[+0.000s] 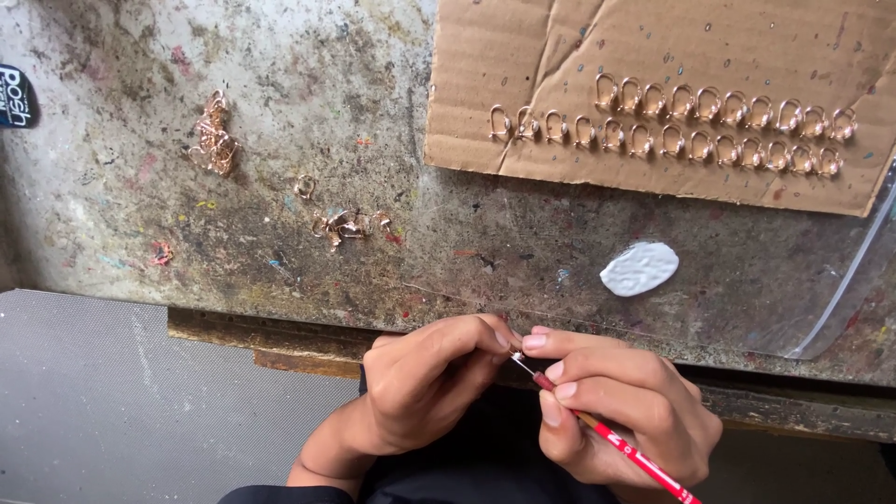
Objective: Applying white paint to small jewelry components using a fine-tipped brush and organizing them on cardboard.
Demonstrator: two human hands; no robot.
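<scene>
Here, your left hand (425,383) and your right hand (616,406) meet at six o'clock, just below the edge of the tabletop (308,56). Your left hand is curled, thumb and forefinger pinched narrow at their tips; whatever small piece sits between them is hidden, so I cannot tell what it is. Your right hand is closed on one thin red paintbrush (621,448), held like a pen, its handle running off to five o'clock and its tip touching your left fingertips.

At one o'clock lies one sheet of cardboard (504,84) bearing two rows of copper-coloured hooks (672,121), nine in the upper row and thirteen in the lower. One white blob (638,269) sits at three o'clock. Toward ten o'clock are two loose clusters of the same hooks (214,140) with one single hook (304,186) between them.
</scene>
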